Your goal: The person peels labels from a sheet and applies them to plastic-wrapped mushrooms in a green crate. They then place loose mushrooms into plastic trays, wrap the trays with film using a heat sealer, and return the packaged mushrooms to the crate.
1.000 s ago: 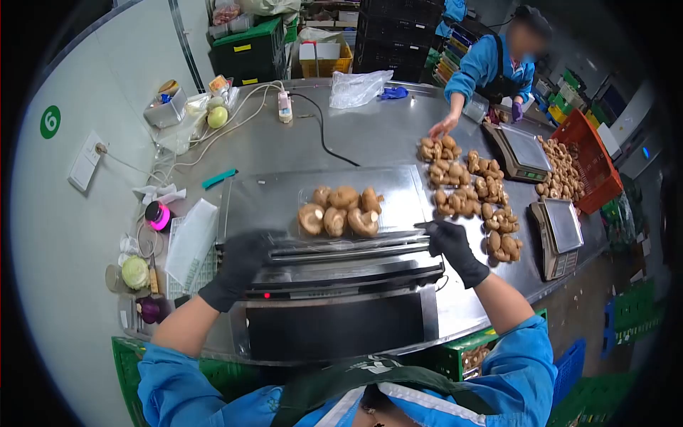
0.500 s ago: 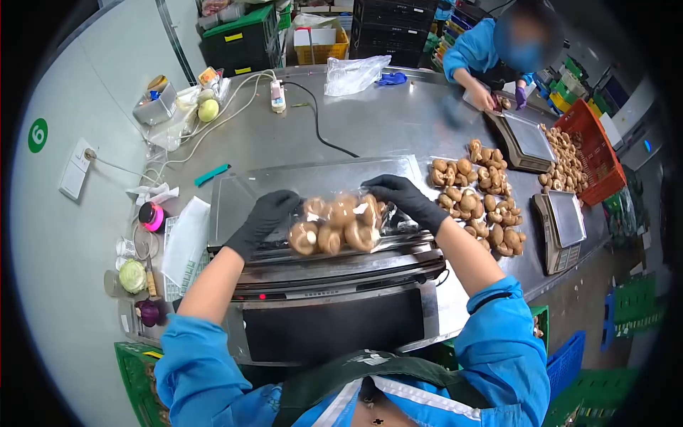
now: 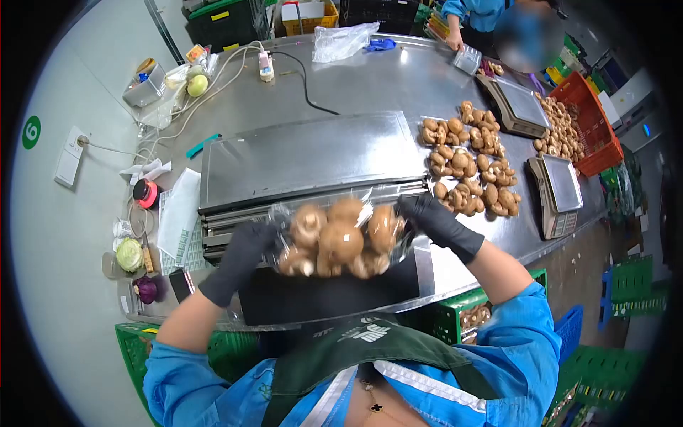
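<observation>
A clear film-wrapped pack of brown mushrooms (image 3: 340, 242) is lifted over the front of the wrapping machine (image 3: 306, 160). My left hand (image 3: 249, 250), in a black glove, grips the film at the pack's left end. At the right end my right hand (image 3: 434, 220), gloved too, has its fingers closed on the film. Part of the black pad (image 3: 334, 292) shows below the pack. Motion blurs the left fingers slightly.
Several mushroom packs (image 3: 455, 160) lie to the right, beside two scales (image 3: 558, 185) and a red crate (image 3: 587, 121). Another person (image 3: 473, 18) stands at the far right. Cables (image 3: 306, 85), a cabbage (image 3: 129, 254) and a green crate (image 3: 445, 324) are around.
Both hands have brought the pack closer to my body, off the machine's bars. The view has tilted downward. The other person's hand now holds a clear tray.
</observation>
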Tool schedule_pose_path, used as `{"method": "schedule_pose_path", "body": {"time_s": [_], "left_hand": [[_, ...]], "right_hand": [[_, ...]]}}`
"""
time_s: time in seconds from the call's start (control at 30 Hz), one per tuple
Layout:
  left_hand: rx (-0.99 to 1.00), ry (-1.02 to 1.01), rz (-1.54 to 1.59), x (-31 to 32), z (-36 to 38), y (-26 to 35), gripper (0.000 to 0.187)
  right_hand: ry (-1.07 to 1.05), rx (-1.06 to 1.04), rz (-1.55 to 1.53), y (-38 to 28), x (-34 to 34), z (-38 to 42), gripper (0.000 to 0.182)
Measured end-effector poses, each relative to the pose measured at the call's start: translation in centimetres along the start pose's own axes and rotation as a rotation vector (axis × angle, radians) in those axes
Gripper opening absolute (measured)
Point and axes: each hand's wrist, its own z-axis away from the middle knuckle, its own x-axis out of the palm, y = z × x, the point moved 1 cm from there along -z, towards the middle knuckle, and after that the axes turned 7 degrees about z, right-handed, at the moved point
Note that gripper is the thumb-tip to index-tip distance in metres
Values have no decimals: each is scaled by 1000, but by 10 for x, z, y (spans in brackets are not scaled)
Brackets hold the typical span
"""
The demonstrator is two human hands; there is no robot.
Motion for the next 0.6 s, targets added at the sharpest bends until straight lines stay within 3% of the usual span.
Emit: {"method": "schedule_pose_path", "body": {"time_s": [0.03,0.1,0.13,0.17,0.27,0.3,0.33,0.37,0.4,0.43,0.47,0.5,0.53,0.6], "left_hand": [[-128,-23,27,5,14,-15,24],[-189,-52,108,13,20,-67,23],[-230,-71,188,15,23,-87,22],[-238,-81,186,15,27,-97,22],[-202,-40,-170,12,46,-97,18],[-201,-46,-175,7,52,-109,18],[-106,55,-117,6,60,-115,17],[-20,153,-60,6,69,-122,16],[-84,263,-15,0,75,-129,15],[-91,267,284,-18,79,-153,21],[-192,231,356,-15,95,-126,26],[-294,195,424,-15,110,-97,32],[-407,108,435,-30,122,-120,39],[-480,38,578,-27,162,-151,35]], "right_hand": [[-33,107,23,12,9,11,50],[-43,145,-140,63,36,8,55],[-64,313,11,86,35,2,57],[-66,342,-9,98,37,0,50],[29,331,60,124,47,27,45],[133,193,-34,135,55,44,43],[232,61,-120,140,55,58,40],[158,176,74,145,54,67,24],[216,260,-108,150,54,76,22],[275,339,-287,154,53,83,19],[282,198,-516,159,52,92,18],[232,225,-613,167,49,103,18],[263,317,-640,160,54,113,17],[301,479,-573,169,68,129,17]]}}
